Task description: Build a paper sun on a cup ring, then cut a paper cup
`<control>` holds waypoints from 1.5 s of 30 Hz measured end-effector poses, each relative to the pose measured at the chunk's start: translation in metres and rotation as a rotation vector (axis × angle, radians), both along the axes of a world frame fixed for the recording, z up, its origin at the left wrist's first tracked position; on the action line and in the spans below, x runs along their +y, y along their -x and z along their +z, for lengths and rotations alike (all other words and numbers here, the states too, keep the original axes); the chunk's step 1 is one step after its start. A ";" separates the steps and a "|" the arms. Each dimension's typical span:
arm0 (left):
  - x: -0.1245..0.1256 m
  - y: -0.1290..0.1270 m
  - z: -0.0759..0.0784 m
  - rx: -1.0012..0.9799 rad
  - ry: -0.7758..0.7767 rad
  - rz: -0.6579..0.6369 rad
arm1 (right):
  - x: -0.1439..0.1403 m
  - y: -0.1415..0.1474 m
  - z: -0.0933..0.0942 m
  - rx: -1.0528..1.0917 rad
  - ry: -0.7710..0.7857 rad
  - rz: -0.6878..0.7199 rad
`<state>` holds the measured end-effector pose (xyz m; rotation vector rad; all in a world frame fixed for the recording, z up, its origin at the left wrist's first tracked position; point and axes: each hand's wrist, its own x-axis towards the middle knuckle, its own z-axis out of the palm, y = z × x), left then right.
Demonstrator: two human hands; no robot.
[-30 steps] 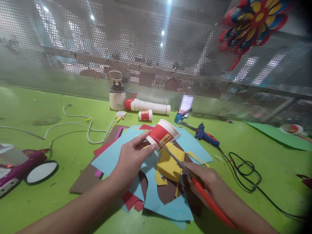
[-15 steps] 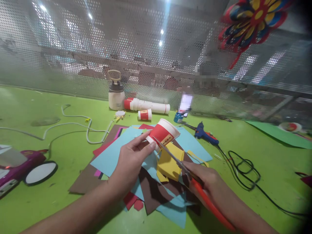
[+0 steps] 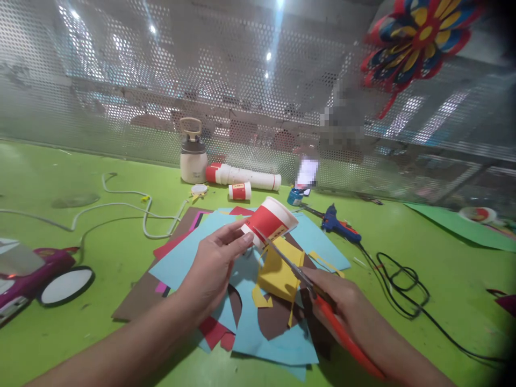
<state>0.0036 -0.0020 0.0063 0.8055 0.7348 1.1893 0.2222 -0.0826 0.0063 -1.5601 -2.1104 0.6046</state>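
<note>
The left hand (image 3: 209, 269) has the red paper cup (image 3: 269, 221) pinched at its base end, thumb and fingertips pressed on it, cup tipped sideways with the white rim pointing away, up above the paper pile (image 3: 245, 285). The right hand (image 3: 336, 298) is closed on the red-handled scissors (image 3: 310, 293), whose blade tips touch the cup just beside the left grip. Everything's over the green surface (image 3: 100, 258).
</note>
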 end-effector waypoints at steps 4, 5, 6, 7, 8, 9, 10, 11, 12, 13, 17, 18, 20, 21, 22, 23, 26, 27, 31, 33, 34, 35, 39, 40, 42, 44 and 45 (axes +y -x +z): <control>0.000 0.000 -0.002 0.056 -0.072 0.008 | 0.000 -0.004 -0.001 -0.028 -0.024 -0.011; 0.000 0.000 -0.002 0.067 -0.074 -0.001 | 0.000 -0.004 -0.001 -0.038 -0.033 -0.012; 0.000 0.000 -0.002 0.074 -0.075 -0.007 | 0.000 -0.005 -0.002 -0.047 -0.044 -0.011; 0.001 0.000 -0.002 0.081 -0.076 -0.009 | 0.001 -0.006 -0.003 -0.056 -0.052 -0.008; 0.001 0.000 -0.002 0.088 -0.081 -0.006 | 0.001 -0.006 -0.003 -0.065 -0.061 -0.003; 0.001 0.000 -0.002 0.094 -0.087 0.000 | 0.001 -0.006 -0.003 -0.073 -0.068 0.001; 0.001 0.000 -0.002 0.100 -0.092 0.008 | 0.001 -0.006 -0.003 -0.080 -0.071 0.004; 0.000 0.000 -0.001 0.107 -0.092 0.014 | 0.001 -0.006 -0.003 -0.084 -0.069 0.007; 0.000 0.000 -0.001 0.109 -0.093 0.015 | 0.001 -0.006 -0.002 -0.087 -0.061 0.005; 0.000 0.000 -0.001 0.106 -0.093 0.011 | 0.001 -0.006 -0.001 -0.087 -0.052 0.002; 0.000 0.002 -0.002 0.095 -0.082 -0.019 | 0.001 -0.004 0.004 -0.060 -0.048 0.015; 0.000 0.002 -0.002 0.099 -0.072 -0.022 | 0.001 -0.004 0.006 -0.050 -0.047 0.024; 0.001 0.003 -0.002 0.110 -0.049 -0.026 | 0.001 -0.003 0.009 -0.033 -0.030 0.038; 0.001 0.003 -0.002 0.112 -0.040 -0.028 | 0.001 -0.003 0.010 -0.026 -0.022 0.042; 0.001 0.003 -0.002 0.112 -0.033 -0.030 | 0.002 -0.003 0.011 -0.021 -0.022 0.043; 0.002 0.003 -0.002 0.112 -0.027 -0.030 | 0.002 -0.002 0.011 -0.015 -0.024 0.043; 0.003 0.002 -0.002 0.116 -0.029 -0.007 | 0.002 -0.001 0.010 0.013 -0.028 0.044; 0.003 0.002 -0.002 0.119 -0.040 0.001 | 0.002 -0.001 0.009 0.023 -0.023 0.046; 0.005 0.002 -0.005 0.123 -0.100 0.013 | 0.003 0.000 0.007 0.022 -0.021 0.042; 0.005 0.002 -0.006 0.127 -0.129 0.019 | 0.003 -0.001 0.007 0.022 -0.021 0.048; 0.006 0.001 -0.006 0.131 -0.142 0.018 | 0.004 -0.001 0.008 0.027 -0.018 0.057; 0.006 0.001 -0.006 0.135 -0.151 0.017 | 0.004 -0.002 0.008 0.034 -0.016 0.069; 0.006 0.000 -0.005 0.143 -0.146 0.017 | 0.005 -0.002 0.008 0.050 -0.013 0.069; 0.006 -0.001 -0.005 0.143 -0.147 0.025 | 0.005 -0.002 0.007 0.051 -0.005 0.061; 0.005 -0.001 -0.004 0.143 -0.159 0.034 | 0.004 -0.002 0.006 0.054 0.007 0.052; 0.004 -0.002 -0.004 0.143 -0.173 0.035 | 0.004 -0.002 0.005 0.052 0.007 0.047; 0.003 -0.002 -0.004 0.142 -0.179 0.035 | 0.003 -0.002 0.005 0.048 0.002 0.042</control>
